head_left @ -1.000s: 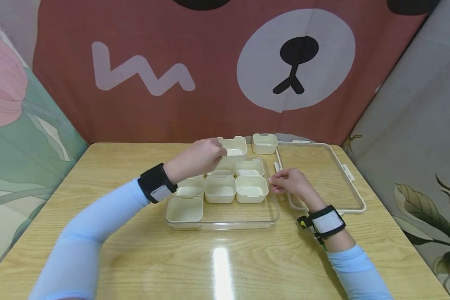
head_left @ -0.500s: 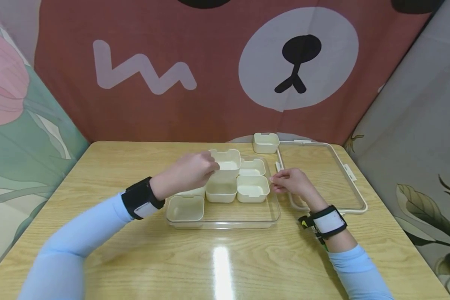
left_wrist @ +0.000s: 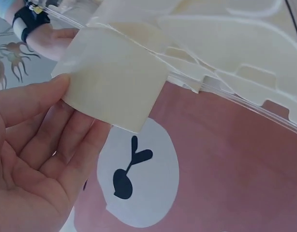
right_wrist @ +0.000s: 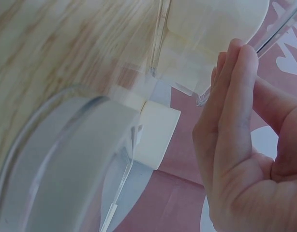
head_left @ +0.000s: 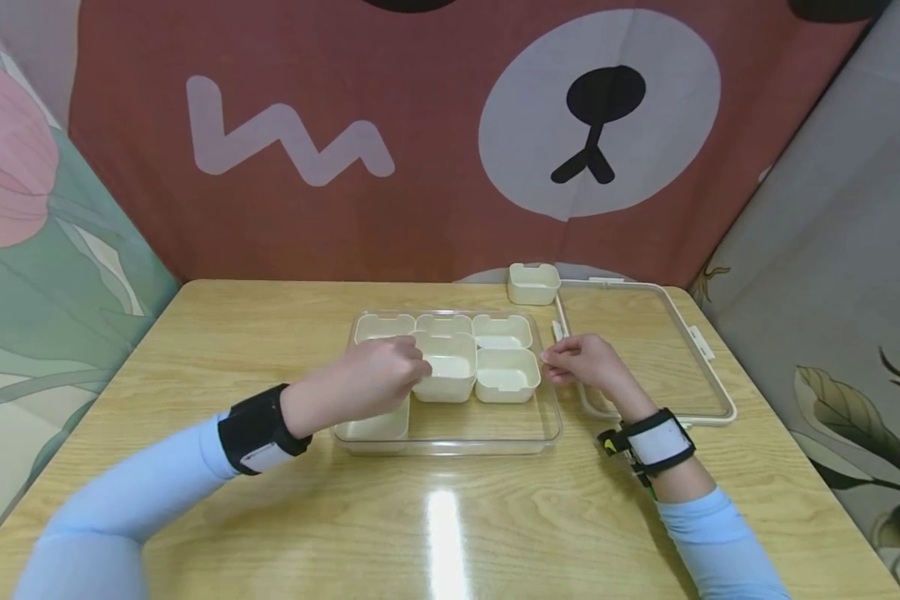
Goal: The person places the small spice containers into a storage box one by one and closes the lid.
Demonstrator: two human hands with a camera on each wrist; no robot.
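Note:
My left hand (head_left: pixel 375 379) pinches a cream plastic box (head_left: pixel 452 377) by its left wall, thumb on one side and fingers on the other. That box is at the middle of a clear rectangular bin (head_left: pixel 487 448), beside another cream box (head_left: pixel 507 385) on its right. In the left wrist view the pinched box (left_wrist: pixel 114 79) shows its smooth outer side. My right hand (head_left: pixel 588 367) is at the bin's right wall, its thumb and fingertips pinching the rim; in the right wrist view the fingers (right_wrist: pixel 233 106) partly hide that rim.
Several cream boxes line the bin's back row, including one at the back right (head_left: pixel 502 333). Another sits front left (head_left: pixel 378 427), partly under the left hand. A loose cream box (head_left: pixel 534 292) stands behind the bin, next to a clear lid (head_left: pixel 645 354) lying on the wooden table (head_left: pixel 270 517).
My left hand has brought the pinched cream box down and toward me, from above the back row to the middle of the bin. The right hand has stayed at the rim.

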